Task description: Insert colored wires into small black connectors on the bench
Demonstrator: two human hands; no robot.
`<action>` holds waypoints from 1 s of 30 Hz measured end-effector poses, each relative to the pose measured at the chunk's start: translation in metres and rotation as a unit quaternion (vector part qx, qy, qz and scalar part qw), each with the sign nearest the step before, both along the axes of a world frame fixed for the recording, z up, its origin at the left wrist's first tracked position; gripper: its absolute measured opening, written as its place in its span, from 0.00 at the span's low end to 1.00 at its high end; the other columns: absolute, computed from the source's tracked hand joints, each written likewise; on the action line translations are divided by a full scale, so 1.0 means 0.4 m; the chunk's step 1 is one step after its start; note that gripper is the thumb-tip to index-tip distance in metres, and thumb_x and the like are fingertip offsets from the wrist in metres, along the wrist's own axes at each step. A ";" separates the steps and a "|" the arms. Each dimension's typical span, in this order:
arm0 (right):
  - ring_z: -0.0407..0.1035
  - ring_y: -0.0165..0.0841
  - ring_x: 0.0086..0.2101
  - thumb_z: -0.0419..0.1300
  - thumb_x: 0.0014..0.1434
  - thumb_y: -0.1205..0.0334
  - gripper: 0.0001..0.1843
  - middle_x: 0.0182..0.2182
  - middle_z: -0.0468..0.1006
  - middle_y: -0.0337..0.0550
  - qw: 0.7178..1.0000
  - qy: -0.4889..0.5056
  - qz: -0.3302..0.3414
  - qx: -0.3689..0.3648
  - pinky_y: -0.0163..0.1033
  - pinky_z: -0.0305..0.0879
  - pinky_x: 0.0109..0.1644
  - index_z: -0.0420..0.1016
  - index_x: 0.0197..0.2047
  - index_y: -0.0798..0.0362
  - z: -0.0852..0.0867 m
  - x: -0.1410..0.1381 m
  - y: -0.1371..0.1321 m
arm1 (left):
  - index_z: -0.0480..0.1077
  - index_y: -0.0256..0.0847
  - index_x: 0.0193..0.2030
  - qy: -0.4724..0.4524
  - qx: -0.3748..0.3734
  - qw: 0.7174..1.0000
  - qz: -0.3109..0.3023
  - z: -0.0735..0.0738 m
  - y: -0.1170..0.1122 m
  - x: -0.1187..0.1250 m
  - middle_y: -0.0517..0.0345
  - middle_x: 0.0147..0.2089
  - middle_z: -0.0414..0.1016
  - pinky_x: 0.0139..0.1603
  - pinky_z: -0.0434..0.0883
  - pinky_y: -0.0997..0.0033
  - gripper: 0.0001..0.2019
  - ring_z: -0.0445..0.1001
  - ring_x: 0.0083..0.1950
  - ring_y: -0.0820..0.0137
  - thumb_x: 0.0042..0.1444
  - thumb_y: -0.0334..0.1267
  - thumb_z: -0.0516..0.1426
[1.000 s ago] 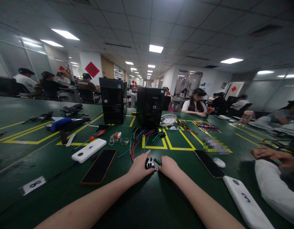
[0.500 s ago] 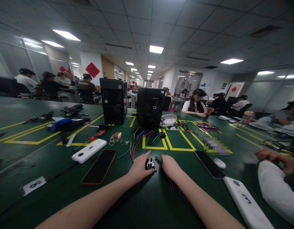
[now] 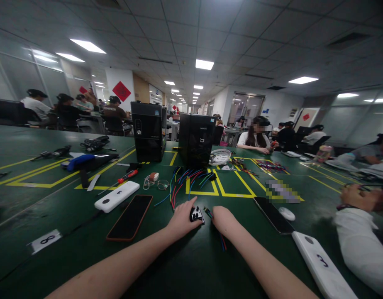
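My left hand (image 3: 183, 216) rests on the green table, its thumb and fingers around a small white block with black parts (image 3: 196, 215). Just to the right, my right hand (image 3: 223, 220) is closed on a bundle of wires (image 3: 208, 212). The wires' dark tips stick out toward the block, with a small gap between them. Their red and blue tails (image 3: 223, 242) come out below the palm. Beyond both hands lie loose coloured wires (image 3: 175, 193) in blue, red and green.
Two black computer towers (image 3: 148, 133) stand behind the wires. A phone (image 3: 130, 218) and a white power bank (image 3: 117, 196) lie left; another phone (image 3: 274, 215) and white power bank (image 3: 323, 265) lie right. A co-worker's sleeve (image 3: 359, 245) is at the far right. A screwdriver (image 3: 128, 176) and glasses (image 3: 162, 185) lie farther back.
My right hand has shifted slightly right with the wires, away from the block. My left hand stays on the block. The co-worker's hands at the right have moved a little.
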State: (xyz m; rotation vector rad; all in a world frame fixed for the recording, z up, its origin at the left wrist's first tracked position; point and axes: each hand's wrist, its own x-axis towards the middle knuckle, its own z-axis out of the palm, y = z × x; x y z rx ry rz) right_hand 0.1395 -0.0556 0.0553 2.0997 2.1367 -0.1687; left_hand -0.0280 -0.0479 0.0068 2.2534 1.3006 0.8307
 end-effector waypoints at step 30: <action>0.71 0.40 0.41 0.52 0.55 0.66 0.13 0.40 0.75 0.56 1.000 0.013 -0.008 0.015 0.39 0.65 0.41 0.72 0.42 0.60 -0.009 0.013 0.007 | 0.51 0.45 0.62 -0.012 0.006 1.000 -0.002 -0.004 0.002 -0.002 0.53 0.48 0.68 0.54 0.58 0.60 0.38 0.65 0.52 0.59 0.44 0.47 0.61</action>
